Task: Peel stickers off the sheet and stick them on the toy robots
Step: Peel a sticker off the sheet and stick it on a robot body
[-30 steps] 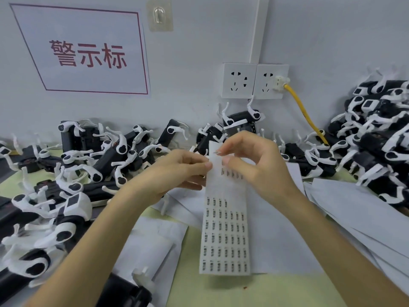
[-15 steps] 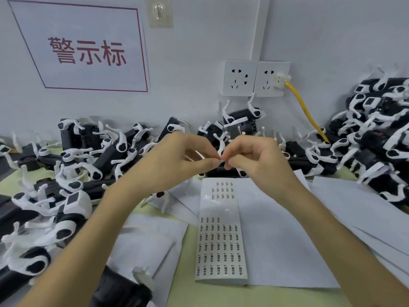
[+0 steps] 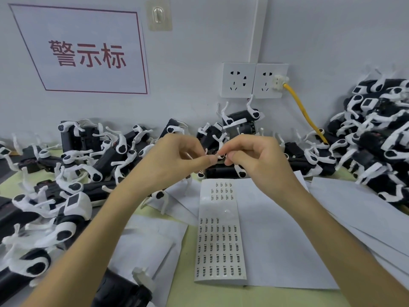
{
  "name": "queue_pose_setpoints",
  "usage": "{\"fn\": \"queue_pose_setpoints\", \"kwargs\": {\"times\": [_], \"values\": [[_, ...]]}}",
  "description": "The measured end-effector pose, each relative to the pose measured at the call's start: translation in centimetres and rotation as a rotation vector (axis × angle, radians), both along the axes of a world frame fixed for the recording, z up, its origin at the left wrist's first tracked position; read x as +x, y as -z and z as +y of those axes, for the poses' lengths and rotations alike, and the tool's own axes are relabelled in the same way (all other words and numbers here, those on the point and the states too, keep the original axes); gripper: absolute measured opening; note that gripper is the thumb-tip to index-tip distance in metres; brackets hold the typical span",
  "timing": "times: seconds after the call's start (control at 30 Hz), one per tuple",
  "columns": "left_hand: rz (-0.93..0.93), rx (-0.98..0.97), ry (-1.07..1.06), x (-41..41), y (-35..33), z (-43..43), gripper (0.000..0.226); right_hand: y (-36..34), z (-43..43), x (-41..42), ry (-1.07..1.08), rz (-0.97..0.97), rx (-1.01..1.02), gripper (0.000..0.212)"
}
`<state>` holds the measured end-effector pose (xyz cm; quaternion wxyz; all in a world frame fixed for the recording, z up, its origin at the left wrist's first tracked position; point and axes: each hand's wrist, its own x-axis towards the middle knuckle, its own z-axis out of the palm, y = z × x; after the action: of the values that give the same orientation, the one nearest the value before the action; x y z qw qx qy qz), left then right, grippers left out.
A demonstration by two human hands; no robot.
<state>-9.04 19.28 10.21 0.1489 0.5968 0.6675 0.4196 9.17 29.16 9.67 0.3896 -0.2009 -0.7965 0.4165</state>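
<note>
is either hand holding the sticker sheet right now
No, the sticker sheet lies flat on the white paper, while the left hand and right hand pinch a tiny white piece together, clear of it.

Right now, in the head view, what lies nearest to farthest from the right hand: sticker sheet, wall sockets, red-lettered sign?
1. Sticker sheet, on the table just below the right hand.
2. Wall sockets, on the wall behind it.
3. Red-lettered sign, on the wall far to the left.
</note>
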Motion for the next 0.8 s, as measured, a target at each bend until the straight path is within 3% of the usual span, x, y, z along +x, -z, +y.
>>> {"fn": "queue_pose_setpoints", "kwargs": {"times": [0.17, 0.4, 0.53, 0.8], "values": [[0.061, -0.006, 0.031, 0.26, 0.03, -0.01, 0.008, 0.05, 0.02, -0.05, -0.013, -0.009, -0.006, 0.032], [0.01, 0.016, 0.089, 0.42, -0.07, -0.05, 0.015, 0.54, 0.09, -0.4, 0.036, 0.045, 0.004, 0.032], [-0.011, 0.052, 0.066, 0.49, -0.02, -0.02, 0.016, 0.67, 0.21, -0.4, 0.054, 0.046, 0.009, 0.013], [-0.043, 0.055, 0.044, 0.65, -0.4, -0.51, 0.02, 0.86, 0.12, -0.54, 0.072, 0.108, 0.036, 0.008]]}}
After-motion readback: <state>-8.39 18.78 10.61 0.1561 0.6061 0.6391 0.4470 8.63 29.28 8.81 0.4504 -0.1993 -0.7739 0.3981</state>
